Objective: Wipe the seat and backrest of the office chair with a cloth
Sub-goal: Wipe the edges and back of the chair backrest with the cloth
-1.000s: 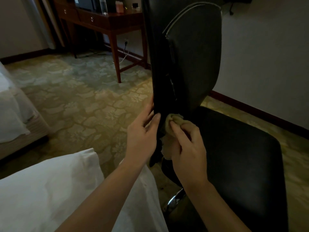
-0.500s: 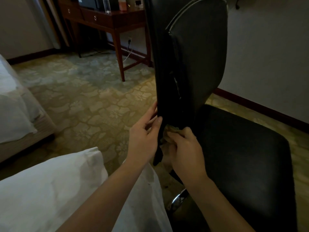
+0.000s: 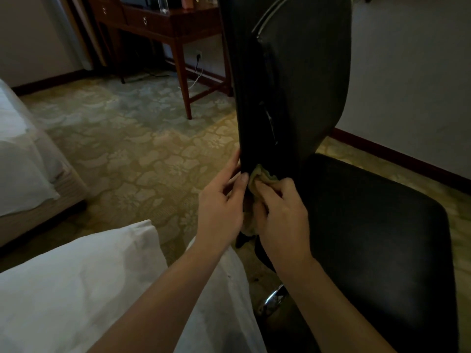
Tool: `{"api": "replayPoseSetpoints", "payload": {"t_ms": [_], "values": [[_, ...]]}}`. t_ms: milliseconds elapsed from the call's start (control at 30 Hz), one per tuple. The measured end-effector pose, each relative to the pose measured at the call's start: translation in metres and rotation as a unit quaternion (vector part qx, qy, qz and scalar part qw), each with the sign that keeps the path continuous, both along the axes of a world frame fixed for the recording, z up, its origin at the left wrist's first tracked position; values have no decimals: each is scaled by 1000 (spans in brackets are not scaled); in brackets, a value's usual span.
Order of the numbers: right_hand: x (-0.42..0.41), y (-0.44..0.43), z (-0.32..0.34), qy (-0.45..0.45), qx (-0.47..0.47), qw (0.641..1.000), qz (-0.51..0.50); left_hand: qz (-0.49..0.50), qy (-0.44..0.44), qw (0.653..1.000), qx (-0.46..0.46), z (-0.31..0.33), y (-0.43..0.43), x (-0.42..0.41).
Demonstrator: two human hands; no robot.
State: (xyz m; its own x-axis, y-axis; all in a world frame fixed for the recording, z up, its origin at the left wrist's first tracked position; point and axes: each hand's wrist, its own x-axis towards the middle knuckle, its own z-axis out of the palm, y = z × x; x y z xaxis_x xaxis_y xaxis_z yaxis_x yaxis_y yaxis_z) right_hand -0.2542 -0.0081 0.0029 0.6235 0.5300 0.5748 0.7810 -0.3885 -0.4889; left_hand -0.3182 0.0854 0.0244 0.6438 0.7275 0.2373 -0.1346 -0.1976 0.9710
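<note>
The black office chair stands side-on in front of me, its tall backrest (image 3: 303,80) rising at centre and its padded seat (image 3: 377,225) to the right. My left hand (image 3: 220,206) grips the near edge of the backrest at its bottom, thumb on the front and fingers behind. My right hand (image 3: 281,215) is closed on a crumpled yellowish cloth (image 3: 260,175) and presses it against the lowest part of the backrest, just above the seat. Most of the cloth is hidden between my hands.
A white pillow (image 3: 76,289) lies at the lower left, and a bed (image 3: 23,159) with white linen stands at the left edge. A dark wooden desk (image 3: 163,24) stands at the back on patterned carpet (image 3: 142,154). A wall (image 3: 413,77) runs behind the chair. A chrome chair part (image 3: 274,300) shows below the seat.
Both hands stay at the bottom of the backrest. The right hand has shifted the cloth a little along that lower edge. The view has drifted slightly.
</note>
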Motion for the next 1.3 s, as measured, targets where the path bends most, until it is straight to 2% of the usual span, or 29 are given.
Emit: {"api": "replayPoseSetpoints", "payload": {"t_ms": [100, 200, 300, 400, 567, 733, 833, 933, 1167, 1300], "values": [[-3, 1, -9, 23, -70, 997, -8, 6, -2, 1000, -2, -1, 0, 0], [-3, -15, -19, 99, -103, 990, 7, 6, 2, 1000, 4, -1, -2, 0], [-6, -34, -18, 115, -29, 993, 1, 7, -3, 1000, 18, -2, -3, 0], [-10, -39, -10, 70, 41, 997, 0, 7, -1, 1000, 20, -3, -3, 1], [-7, -21, 3, 39, 66, 997, -6, -18, 29, 999, 6, -11, 5, -1], [-7, 0, -15, 53, -15, 998, 5, -19, 60, 998, -9, -23, 3, -2], [-6, -4, -31, 108, -88, 990, 4, -23, 59, 998, -27, -25, 6, -1], [-5, -26, -40, 145, -82, 986, -5, -30, 49, 998, -40, -25, 9, -2], [-11, -47, -25, 45, 55, 997, -15, -34, 32, 998, -50, -29, 6, 1], [-8, -21, -17, 44, 28, 999, -7, -43, 35, 997, -52, -26, 5, 0]]}}
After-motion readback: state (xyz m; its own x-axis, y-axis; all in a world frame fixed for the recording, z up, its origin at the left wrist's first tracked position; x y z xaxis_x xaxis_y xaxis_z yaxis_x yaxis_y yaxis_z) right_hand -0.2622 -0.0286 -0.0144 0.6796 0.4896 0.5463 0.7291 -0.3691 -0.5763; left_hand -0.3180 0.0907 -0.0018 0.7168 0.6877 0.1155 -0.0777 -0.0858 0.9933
